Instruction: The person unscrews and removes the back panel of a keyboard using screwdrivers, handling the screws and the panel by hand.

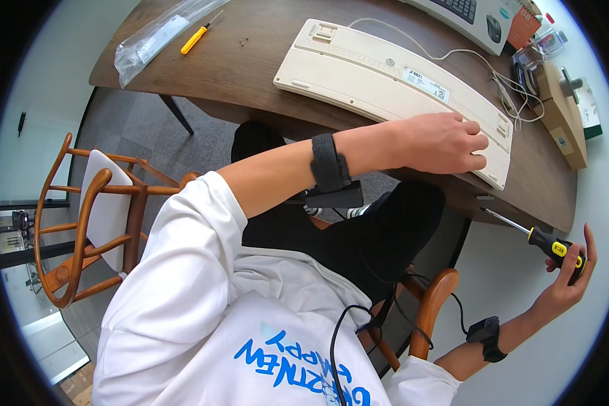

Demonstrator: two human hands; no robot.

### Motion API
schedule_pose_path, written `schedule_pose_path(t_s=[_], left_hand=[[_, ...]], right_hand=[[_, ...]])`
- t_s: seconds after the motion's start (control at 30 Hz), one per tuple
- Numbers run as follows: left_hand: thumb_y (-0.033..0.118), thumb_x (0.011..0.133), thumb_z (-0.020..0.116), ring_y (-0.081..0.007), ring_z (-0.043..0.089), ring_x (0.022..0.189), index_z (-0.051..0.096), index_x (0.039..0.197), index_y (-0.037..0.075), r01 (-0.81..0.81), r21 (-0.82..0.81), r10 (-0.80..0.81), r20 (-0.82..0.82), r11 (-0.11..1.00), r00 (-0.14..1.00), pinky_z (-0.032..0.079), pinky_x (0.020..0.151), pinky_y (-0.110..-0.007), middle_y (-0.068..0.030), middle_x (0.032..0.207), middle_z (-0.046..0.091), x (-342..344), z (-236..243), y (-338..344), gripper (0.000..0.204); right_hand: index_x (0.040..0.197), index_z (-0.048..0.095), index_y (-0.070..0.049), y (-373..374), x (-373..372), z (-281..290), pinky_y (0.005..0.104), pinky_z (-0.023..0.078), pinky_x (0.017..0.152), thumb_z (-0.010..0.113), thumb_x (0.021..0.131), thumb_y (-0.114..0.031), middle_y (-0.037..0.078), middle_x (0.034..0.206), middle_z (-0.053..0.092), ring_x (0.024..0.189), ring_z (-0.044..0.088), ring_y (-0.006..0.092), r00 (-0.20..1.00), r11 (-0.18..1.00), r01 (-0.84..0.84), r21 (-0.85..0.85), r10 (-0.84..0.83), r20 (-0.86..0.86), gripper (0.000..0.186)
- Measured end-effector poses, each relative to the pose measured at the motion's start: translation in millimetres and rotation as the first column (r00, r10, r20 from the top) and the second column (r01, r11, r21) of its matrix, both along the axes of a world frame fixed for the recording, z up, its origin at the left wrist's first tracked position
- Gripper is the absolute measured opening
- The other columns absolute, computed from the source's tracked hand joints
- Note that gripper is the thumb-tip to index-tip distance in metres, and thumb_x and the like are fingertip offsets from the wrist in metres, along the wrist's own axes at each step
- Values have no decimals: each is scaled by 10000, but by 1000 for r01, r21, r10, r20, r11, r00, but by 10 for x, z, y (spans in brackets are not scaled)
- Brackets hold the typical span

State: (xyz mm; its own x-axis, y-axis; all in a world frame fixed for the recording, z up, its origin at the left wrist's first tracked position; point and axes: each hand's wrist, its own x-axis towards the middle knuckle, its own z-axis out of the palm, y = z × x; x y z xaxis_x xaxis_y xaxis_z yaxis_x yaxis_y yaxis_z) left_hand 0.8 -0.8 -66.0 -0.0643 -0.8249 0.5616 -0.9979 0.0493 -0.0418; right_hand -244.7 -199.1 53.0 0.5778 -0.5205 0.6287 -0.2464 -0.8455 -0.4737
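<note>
A cream keyboard [355, 71] lies upside down on the wooden desk [237, 74], its feet and label facing up. My left hand [440, 142] reaches over the keyboard's right half with curled fingers; whatever is under the fingertips is hidden. Beside the desk's right corner, my right hand [565, 274] grips a black-and-yellow screwdriver [543, 243] by the handle, its metal tip pointing toward the desk edge below the keyboard.
A plastic bag [142, 54], a yellow screwdriver [193, 40] and small screws [243, 40] lie at the back left. A cable [440, 54], a boxed keyboard set [460, 17] and cardboard box [561, 115] crowd the back right. A wooden chair [88, 223] stands at left.
</note>
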Motion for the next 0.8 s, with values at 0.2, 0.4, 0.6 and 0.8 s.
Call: schedule_pose_path(t_s=[0.2, 0.4, 0.6, 0.8], left_hand=[[155, 897, 631, -211, 637, 941, 591, 919, 48, -37, -91, 42, 50, 995, 998, 569, 782, -329, -62, 931, 604, -53, -61, -40, 117], [164, 875, 649, -210, 654, 849, 615, 902, 27, -134, -116, 143, 69, 984, 987, 577, 675, -343, -75, 867, 617, -158, -57, -94, 144], [137, 819, 672, -239, 653, 762, 656, 853, -11, -259, -18, 259, 127, 966, 957, 550, 599, -348, -111, 813, 626, -276, 16, -173, 153], [114, 790, 696, -259, 667, 797, 703, 913, -43, -262, 309, 221, 163, 914, 962, 553, 590, -360, -128, 824, 645, -321, 323, -231, 199]], right_hand=[[1317, 672, -121, -2, -33, -27, 203, 495, 566, 597, 1026, -324, 57, 890, 643, 715, 627, 126, 1000, 1000, -10, 18, 10, -3, 362], [1318, 668, -111, 3, -71, -43, 199, 478, 558, 595, 1029, -312, 56, 889, 635, 701, 611, 117, 1000, 999, -21, 30, 21, 1, 359], [1321, 661, -93, -7, -95, -39, 198, 471, 557, 605, 1027, -292, 54, 889, 632, 690, 602, 113, 999, 997, -50, 56, 50, 8, 360], [1311, 668, -88, 52, -80, -37, 202, 467, 550, 602, 1023, -305, 59, 882, 628, 677, 594, 118, 999, 999, 23, 30, -24, 32, 367]])
